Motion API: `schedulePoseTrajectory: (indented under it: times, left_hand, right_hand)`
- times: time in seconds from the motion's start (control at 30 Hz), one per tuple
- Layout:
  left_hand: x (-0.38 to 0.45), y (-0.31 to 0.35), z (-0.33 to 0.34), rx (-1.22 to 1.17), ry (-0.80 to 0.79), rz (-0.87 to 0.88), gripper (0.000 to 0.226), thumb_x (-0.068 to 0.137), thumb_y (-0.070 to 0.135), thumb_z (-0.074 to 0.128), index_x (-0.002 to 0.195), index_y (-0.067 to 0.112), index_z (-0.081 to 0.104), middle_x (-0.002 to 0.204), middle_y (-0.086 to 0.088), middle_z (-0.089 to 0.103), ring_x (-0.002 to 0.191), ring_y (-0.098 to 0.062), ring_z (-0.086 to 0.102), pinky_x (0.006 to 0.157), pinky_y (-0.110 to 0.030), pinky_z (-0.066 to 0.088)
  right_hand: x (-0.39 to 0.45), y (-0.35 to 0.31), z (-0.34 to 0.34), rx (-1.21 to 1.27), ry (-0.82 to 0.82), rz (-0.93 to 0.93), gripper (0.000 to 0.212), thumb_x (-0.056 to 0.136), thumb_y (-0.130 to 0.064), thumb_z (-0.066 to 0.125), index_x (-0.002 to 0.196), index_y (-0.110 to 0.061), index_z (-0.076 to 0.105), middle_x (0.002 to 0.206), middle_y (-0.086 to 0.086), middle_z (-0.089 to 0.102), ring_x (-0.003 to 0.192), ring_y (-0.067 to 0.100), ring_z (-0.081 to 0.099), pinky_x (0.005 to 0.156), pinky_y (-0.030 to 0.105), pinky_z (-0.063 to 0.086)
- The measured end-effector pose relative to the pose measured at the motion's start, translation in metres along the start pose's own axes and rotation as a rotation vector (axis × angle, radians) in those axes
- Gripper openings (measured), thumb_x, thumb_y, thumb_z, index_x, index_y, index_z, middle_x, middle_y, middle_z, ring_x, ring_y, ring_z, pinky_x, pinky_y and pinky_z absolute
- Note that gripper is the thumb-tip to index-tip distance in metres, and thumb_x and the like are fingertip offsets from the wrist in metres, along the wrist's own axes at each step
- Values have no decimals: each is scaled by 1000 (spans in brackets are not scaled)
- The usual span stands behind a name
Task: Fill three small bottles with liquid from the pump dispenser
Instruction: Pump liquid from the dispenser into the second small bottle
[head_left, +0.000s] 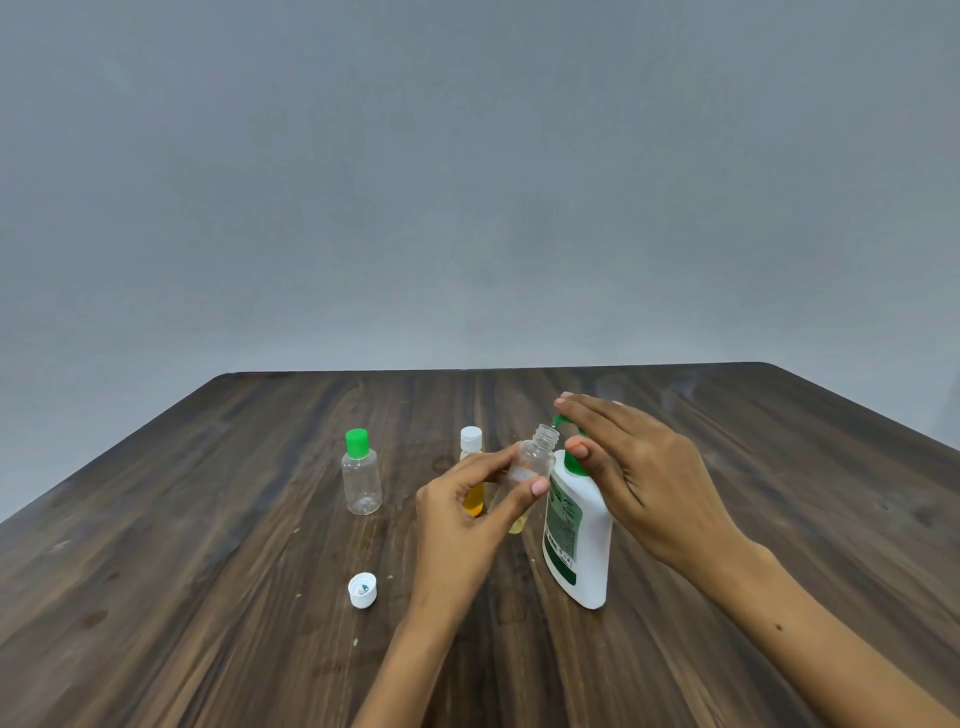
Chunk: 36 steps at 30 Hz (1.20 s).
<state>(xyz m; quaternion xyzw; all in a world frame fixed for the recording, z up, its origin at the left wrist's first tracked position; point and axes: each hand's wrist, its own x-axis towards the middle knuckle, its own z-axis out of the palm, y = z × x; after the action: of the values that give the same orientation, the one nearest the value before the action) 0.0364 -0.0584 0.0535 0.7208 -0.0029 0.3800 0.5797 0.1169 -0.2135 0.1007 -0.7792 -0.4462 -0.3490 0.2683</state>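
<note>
A white pump dispenser (582, 540) with a green pump head stands upright on the wooden table (208, 571). My right hand (639, 467) lies flat on top of the pump, fingers spread. My left hand (467, 514) holds a clear uncapped small bottle (535, 457) tilted, its mouth right under the green nozzle. Behind my left hand stands a small bottle with a white cap (471, 441) and yellow liquid in it, partly hidden. A clear, empty-looking bottle with a green cap (361, 475) stands to the left. A loose white cap (362, 590) lies near the front.
A plain grey wall rises behind the table's far edge. The table's rounded back right corner (769, 366) is in view. A few small specks lie on the wood near the loose cap.
</note>
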Motion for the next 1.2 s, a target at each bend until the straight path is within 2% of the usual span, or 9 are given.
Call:
schedulePoseTrajectory:
  times: [0.13,0.37,0.57,0.9,1.07,1.2]
  left_hand:
    - [0,0,1,3,2,3,41,67,42,77,106,29,72,102,15,74,101,1,66,85,-13,51]
    - [0,-3,2,15,1,15,43,69,35,79,108,18,74,101,11,75,99,-3,67,87,-19,54]
    - [0,-3,1,6,8,6,42,67,39,78,106,25,73,100,14,75,98,-2,67,85,-17,53]
    - [-1,-3,1,7,0,18,39,69,36,78,106,24,73,100,13,75,98,-2,68,85,-17,53]
    - [-1,-2,1,2,2,14,38,69,35,79,106,26,73,99,16,74,98,0,67,85,-15,51]
    - [-1,-3,1,-10,5,5,39,68,37,78,106,27,73,100,14,75,98,-2,68,86,-17,53]
  right_hand:
    - [-2,-2,4,-26,26,-5,67,98,-57,18,120,-13,64,121,-1,64,109,17,61,88,26,43]
    - [-1,-4,2,-42,18,2,65,98,-56,19,123,-14,63,125,-3,62,112,15,58,88,25,44]
    - [-7,-1,8,13,7,42,70,97,-60,16,125,-14,61,126,-2,61,114,16,57,91,25,42]
    - [-6,-2,10,28,32,59,68,97,-59,17,124,-15,62,124,-3,63,112,16,59,88,26,45]
    - [-3,0,8,50,36,63,68,97,-59,17,125,-16,61,127,-4,61,116,16,57,90,31,49]
    - [-5,-1,8,62,55,63,68,97,-59,18,122,-15,63,122,-3,64,112,16,60,85,31,51]
